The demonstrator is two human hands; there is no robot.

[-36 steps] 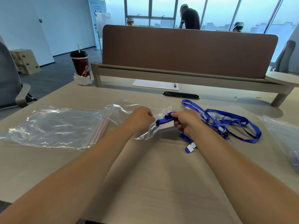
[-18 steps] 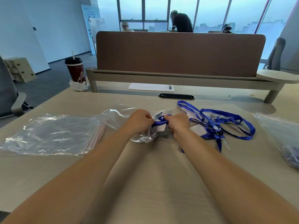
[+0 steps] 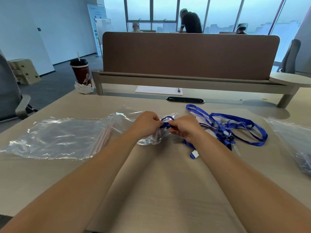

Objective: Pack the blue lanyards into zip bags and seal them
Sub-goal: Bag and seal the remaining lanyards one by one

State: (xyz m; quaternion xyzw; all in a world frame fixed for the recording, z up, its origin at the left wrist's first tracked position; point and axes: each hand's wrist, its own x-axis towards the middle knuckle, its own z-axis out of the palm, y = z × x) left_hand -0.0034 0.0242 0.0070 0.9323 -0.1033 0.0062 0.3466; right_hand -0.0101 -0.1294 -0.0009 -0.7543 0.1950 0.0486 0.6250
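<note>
- While the left hand (image 3: 148, 122) grips the mouth of a clear bag (image 3: 151, 140), its fingers (image 3: 155, 117) are curled round the crumpled plastic.
- The right hand (image 3: 185, 126) pinches a blue lanyard (image 3: 166, 122) with curled fingers (image 3: 173, 122), right at the mouth of the bag.
- A loop of this strap stands up between the two hands; whether any part of it is inside the bag, I cannot tell.
- One end of the lanyard, with a white tip (image 3: 194, 154), lies on the tabletop (image 3: 159, 182) under the right wrist.
- Loose lanyards (image 3: 235, 128) lie in a tangled heap on the tabletop, just to the right of the right hand.
- Flat bags (image 3: 58, 138) with a red zip line lie spread out to the left, beside the held bag.
- A right bag (image 3: 296, 140) lies at the right edge with something dark blue inside, too blurred to name.
- At the far left corner a dark red cup (image 3: 81, 73) with a straw stands on a crumpled tissue (image 3: 84, 88).
- A white paper (image 3: 158, 89) with a pen (image 3: 178, 89) on it lies under the brown divider (image 3: 190, 54).
</note>
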